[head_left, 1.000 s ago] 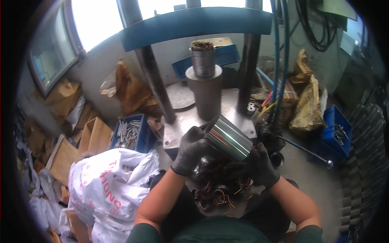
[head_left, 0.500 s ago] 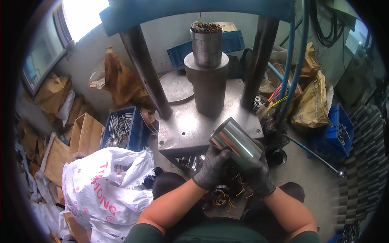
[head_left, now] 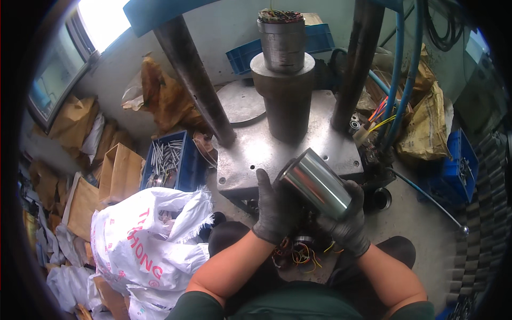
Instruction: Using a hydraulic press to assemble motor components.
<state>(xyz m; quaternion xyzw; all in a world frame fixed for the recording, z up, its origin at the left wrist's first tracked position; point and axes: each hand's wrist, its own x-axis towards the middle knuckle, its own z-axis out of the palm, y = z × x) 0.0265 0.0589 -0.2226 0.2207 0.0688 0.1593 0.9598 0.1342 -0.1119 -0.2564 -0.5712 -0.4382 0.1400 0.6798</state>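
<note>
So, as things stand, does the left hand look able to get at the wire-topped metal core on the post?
Probably yes: the right hand grips the shiny cylinder, and from the left hand the way between the columns to the core looks free; leaning may be needed.

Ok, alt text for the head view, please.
A gloved right hand grips a tilted, shiny metal cylinder; the gloved left hand is open at its left end. Beyond, a wire-topped cylinder stands on a metal pedestal; a white sack lies left.
</note>
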